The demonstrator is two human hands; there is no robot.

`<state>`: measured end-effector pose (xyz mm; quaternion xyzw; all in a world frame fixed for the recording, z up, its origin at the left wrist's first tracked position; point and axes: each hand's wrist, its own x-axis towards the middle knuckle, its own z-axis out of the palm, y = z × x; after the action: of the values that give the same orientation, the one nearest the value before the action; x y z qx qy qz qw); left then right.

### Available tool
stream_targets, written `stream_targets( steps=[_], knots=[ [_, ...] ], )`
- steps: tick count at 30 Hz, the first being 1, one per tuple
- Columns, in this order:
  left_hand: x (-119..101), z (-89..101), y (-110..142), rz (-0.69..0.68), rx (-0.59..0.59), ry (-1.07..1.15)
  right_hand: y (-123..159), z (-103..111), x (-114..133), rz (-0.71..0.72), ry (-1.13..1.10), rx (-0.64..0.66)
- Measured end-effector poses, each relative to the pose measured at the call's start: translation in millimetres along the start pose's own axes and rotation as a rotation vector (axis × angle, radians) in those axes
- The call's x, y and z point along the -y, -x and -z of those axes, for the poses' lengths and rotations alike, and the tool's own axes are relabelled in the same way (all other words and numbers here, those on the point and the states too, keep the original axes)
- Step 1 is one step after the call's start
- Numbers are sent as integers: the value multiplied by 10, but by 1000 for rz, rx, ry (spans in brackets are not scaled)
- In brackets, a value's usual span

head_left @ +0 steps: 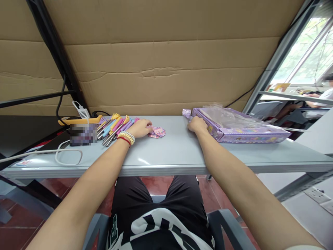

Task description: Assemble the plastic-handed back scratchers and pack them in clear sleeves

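Observation:
My left hand (139, 128), with beaded bracelets and a red cord at its wrist, lies low over the desk. Its fingers curl in at the edge of several small pink patterned paper pieces (158, 132) and seem to pinch one. Just left of that hand, a heap of colourful-handled utensils (114, 127) with metal shafts lies on the desktop. My right hand (197, 124) is closed at the left end of a flat purple box (255, 135). Its fingers appear to grip the box's end flap (186, 113); the fingertips are hidden. Clear plastic film (223, 116) covers the box top.
The grey desk (166, 156) ends in a metal front edge. Cardboard (166, 55) stands behind it. At left are a yellow-edged object (80, 120), a white charger (82, 111), a blurred dark item (83, 134) and a white cable (39, 151). A person (326, 95) sits far right.

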<state>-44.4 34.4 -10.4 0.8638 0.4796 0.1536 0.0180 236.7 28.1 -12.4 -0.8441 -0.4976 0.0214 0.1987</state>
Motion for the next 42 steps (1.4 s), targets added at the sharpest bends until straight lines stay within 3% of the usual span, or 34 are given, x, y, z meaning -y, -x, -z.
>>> stream_targets(
  steps=[6, 10, 14, 20, 26, 35, 42],
  knots=[
    [19, -6, -2, -12, -4, 40, 18, 15, 22, 11, 46, 55],
    [32, -13, -8, -8, -20, 81, 44, 14, 55, 51, 4, 1],
    [21, -32, -29, 38, -82, 260, 121, 9, 150, 302, -130, -53],
    [-113, -19, -34, 192, -189, 887, 438, 1, 440, 739, -481, -232],
    [-243, 31, 16, 99, -255, 1240, 656, -101, 574, 970, -579, -281],
    [-217, 5, -4, 58, -303, 1230, 687, -137, 592, 985, -539, -210],
    [-212, 61, 7, 140, -399, 1213, 657, -54, 557, 921, -649, -188]
  ],
)
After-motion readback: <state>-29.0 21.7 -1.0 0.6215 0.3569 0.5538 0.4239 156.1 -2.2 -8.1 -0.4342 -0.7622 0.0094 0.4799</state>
